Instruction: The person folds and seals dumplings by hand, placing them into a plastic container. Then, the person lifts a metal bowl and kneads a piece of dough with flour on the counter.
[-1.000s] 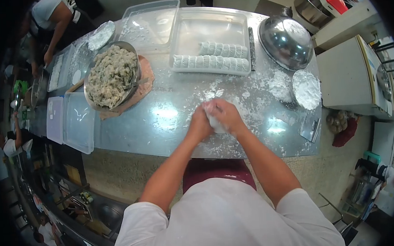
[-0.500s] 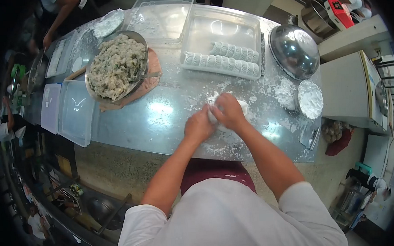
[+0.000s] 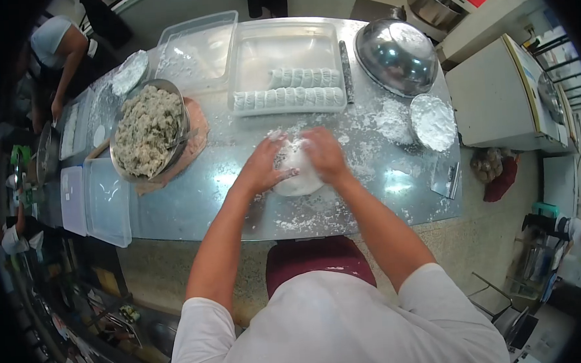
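A smooth, rounded lump of white dough (image 3: pixel 298 176) lies on the floured metal table in front of me. My left hand (image 3: pixel 263 164) rests against its left side, fingers spread and the thumb reaching over the near part. On the opposite side my right hand (image 3: pixel 326 154) touches the dough with its fingers apart, slightly smeared by motion. Loose flour surrounds the dough. Just beyond my hands, a clear plastic tub (image 3: pixel 287 109) holds two rows of pleated white dumplings (image 3: pixel 289 99).
To the left, a large metal bowl of filling (image 3: pixel 148 131) sits on a brownish sheet. A bowl of flour (image 3: pixel 433 123) and an upturned metal bowl (image 3: pixel 397 56) are on the right. Clear containers (image 3: pixel 107 203) lie near the left edge. Another person (image 3: pixel 67 55) stands at the far left.
My hands were closed together over the dough; now they are spread on either side of it, and the rounded lump shows between them. The camera view has shifted.
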Motion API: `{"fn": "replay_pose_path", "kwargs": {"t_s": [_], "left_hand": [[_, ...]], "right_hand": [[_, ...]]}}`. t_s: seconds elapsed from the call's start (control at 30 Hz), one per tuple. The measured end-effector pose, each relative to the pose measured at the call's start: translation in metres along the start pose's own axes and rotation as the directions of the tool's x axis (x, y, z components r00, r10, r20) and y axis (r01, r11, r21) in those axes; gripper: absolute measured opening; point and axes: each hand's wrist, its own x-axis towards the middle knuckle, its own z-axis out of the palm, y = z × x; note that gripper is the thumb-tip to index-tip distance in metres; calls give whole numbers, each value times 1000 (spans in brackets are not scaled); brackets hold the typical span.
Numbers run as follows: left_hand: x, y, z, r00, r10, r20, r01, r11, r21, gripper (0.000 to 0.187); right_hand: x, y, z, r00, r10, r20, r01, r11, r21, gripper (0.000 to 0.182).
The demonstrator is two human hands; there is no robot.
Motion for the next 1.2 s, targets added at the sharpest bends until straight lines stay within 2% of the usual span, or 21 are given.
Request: {"fn": "replay_pose_path", "kwargs": {"t_s": [0.1,0.13,0.27,0.3,0.37,0.4,0.47,0.5,0.57,0.6,0.63,0.7,0.77,0.8,0.83,0.87,0.9,0.97,1.1,1.17,1.2], "left_hand": [[14,27,38,992,43,121,-46,999,23,97],[13,34,47,985,106,137,-114,992,49,97],[-12,63,56,972,82,220,-66,995,-80,90],[-20,67,53,993,45,107,-41,998,-42,83],[-38,79,39,994,-109,-13,110,986,125,73],[-42,81,39,994,-111,-13,112,985,129,73],[-46,84,41,907,-411,92,413,911,-5,72],[-43,86,50,911,-412,0,412,911,-13,64],[-35,77,67,915,-399,-65,396,917,-55,62],[-31,77,73,912,-394,-117,385,918,-96,59],[-26,87,70,875,-474,-97,458,877,-149,54],[-26,87,75,870,-477,-124,445,868,-218,53],[-39,76,90,898,-409,-161,341,879,-333,61],[-47,76,89,892,-423,-156,354,871,-340,61],[-57,77,86,918,-374,-131,310,885,-348,69],[-66,74,83,941,-323,-100,270,895,-356,77],[-76,54,88,953,-295,-63,255,901,-352,90],[-56,50,50,908,-419,-16,393,865,-312,88],[-30,60,33,830,-558,2,556,827,-81,77],[-20,64,27,830,-557,35,558,828,-58,71],[-22,67,26,813,-573,102,579,814,-40,66]], "right_hand": [[3,46,-80,989,-78,-122,45,967,-252,31],[3,63,-103,989,47,-138,-93,933,-348,36],[17,125,-152,997,67,-37,-76,817,-572,51],[12,124,-148,997,75,-36,-83,821,-565,51],[0,106,-123,984,153,86,-29,625,-780,61],[-10,102,-105,977,159,141,-4,676,-737,62],[-24,75,-73,933,202,296,31,777,-629,62],[-29,53,-59,889,238,392,29,824,-566,60],[-52,50,-29,972,-14,234,68,971,-228,42],[-55,39,-29,971,-23,239,81,969,-235,42],[-55,22,-31,977,74,202,-61,996,-68,37],[-56,-11,-34,938,286,196,-333,901,278,29],[-56,-28,-29,828,491,271,-549,610,571,24],[-56,-25,-22,820,497,284,-562,605,564,24],[-58,-17,-13,921,358,152,-386,888,249,24],[-63,-10,-3,983,161,93,-148,981,-126,24],[-53,1,8,994,-98,52,108,961,-255,20],[-25,6,31,989,-111,100,146,847,-511,15],[11,7,29,953,-292,79,295,843,-450,17],[1,3,24,960,7,279,91,937,-337,16],[-13,-9,17,958,4,288,97,937,-335,16]]}}
